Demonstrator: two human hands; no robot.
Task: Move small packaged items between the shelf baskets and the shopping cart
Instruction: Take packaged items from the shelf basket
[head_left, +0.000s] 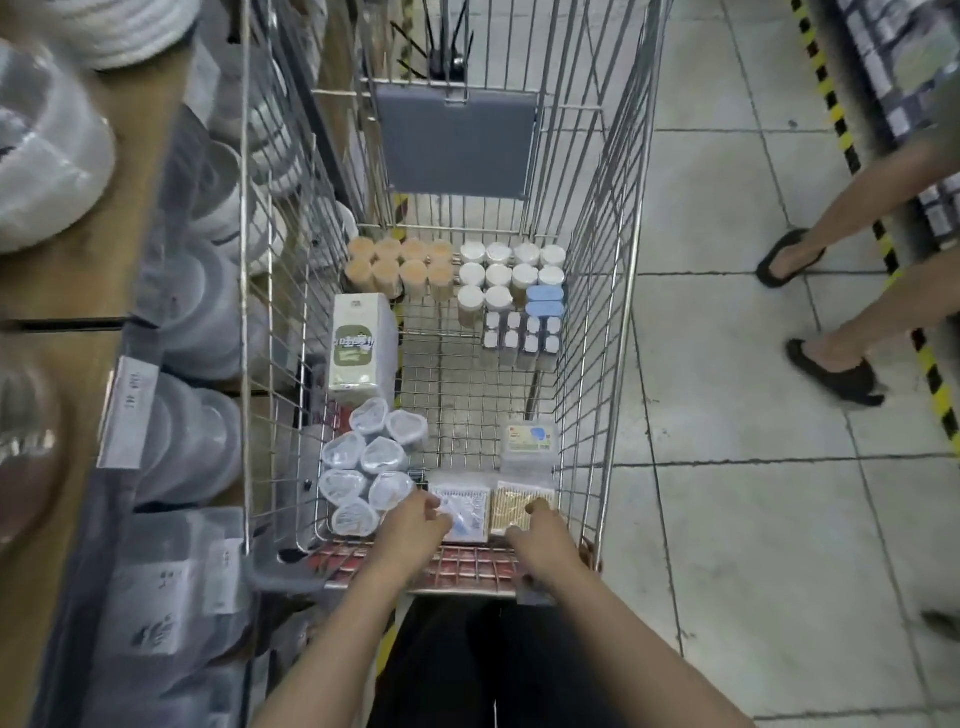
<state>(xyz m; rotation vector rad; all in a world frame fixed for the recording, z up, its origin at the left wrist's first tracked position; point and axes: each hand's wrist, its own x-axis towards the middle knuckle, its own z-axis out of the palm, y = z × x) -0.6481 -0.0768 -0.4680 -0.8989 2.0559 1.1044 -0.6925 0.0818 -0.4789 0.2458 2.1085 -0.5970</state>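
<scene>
I look down into a wire shopping cart (597, 291). My left hand (415, 530) reaches over its near edge, fingers curled on a clear flat pack with white and blue contents (462, 506). My right hand (540, 535) grips a flat pack of tan sticks (511, 506) beside it. A small box with a blue label (530, 441) sits just beyond. Several heart-shaped clear tubs (369, 462) lie at the near left, a white and green tissue pack (358, 343) behind them. Orange-lidded jars (400, 265) and white-lidded jars (509, 270) stand at the far end.
Shelves of stacked clear plastic containers (187, 436) run along the left, close against the cart. Another person's legs in dark slippers (826, 369) stand on the tiled floor at the right, near a yellow-black striped shelf base (883, 244).
</scene>
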